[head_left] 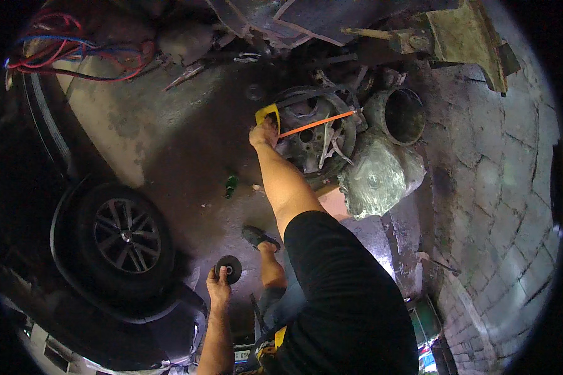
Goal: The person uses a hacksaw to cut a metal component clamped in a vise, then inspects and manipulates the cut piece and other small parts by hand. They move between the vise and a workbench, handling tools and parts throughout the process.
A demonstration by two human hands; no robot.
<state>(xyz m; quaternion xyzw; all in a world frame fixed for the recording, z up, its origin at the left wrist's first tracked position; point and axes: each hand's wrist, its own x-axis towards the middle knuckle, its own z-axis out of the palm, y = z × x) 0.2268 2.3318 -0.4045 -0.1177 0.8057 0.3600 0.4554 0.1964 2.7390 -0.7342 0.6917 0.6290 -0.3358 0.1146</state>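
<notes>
My right hand [264, 134] grips the yellow handle of a hacksaw [316, 124], its arm stretched out forward. The orange blade runs to the right over a dirty wheel rim [306, 150] lying on the floor. Pliers-like metal tools [331, 147] lie on that rim, beneath the saw. Nearer to me, my left hand [219, 285] is closed on a dark round disc [229, 269] with a metal centre, thumb and fingers at its edge. The disc is held low, beside my foot, apart from the saw.
A parked car's wheel [126, 237] stands at left. Right of the rim are a rusty metal cylinder [404, 115] and a plastic-wrapped bundle [381, 178]. Red and blue cables [81, 56] lie far left; a green bottle [231, 185] is on the floor. A block wall [494, 156] runs along the right.
</notes>
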